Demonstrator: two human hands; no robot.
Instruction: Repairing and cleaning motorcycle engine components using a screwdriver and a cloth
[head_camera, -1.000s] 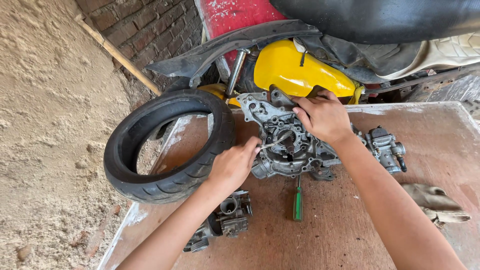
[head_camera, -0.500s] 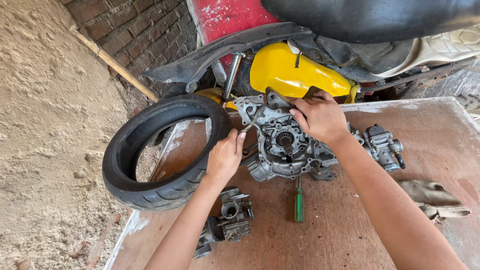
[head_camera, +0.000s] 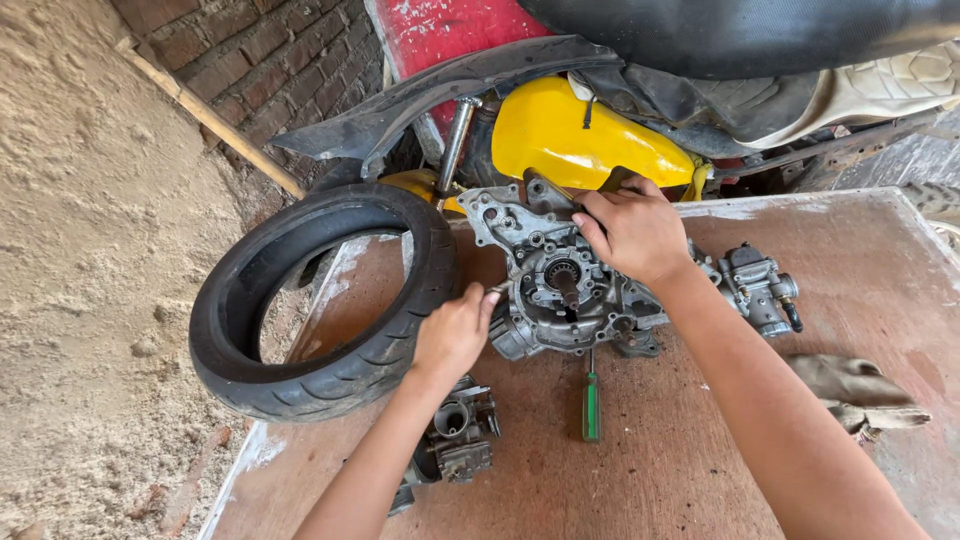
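Observation:
A grey metal engine crankcase (head_camera: 560, 285) lies on a brown wooden board (head_camera: 700, 470). My right hand (head_camera: 632, 228) grips the case's upper right rim. My left hand (head_camera: 455, 333) is at the case's left edge, fingers pinched around a small tool or bolt whose shape I cannot make out. A green-handled screwdriver (head_camera: 592, 400) lies just below the case.
A black tyre (head_camera: 320, 300) leans over the board's left edge. Carburettor-like parts sit at the lower left (head_camera: 455, 435) and right (head_camera: 760, 290). A folded rag (head_camera: 855, 392) lies at right. A yellow tank (head_camera: 575, 135), black fender and brick wall stand behind; sand at left.
My left hand has shifted up and right from the case's lower left to its left edge. The right hand stays on the case. The view has drifted slightly.

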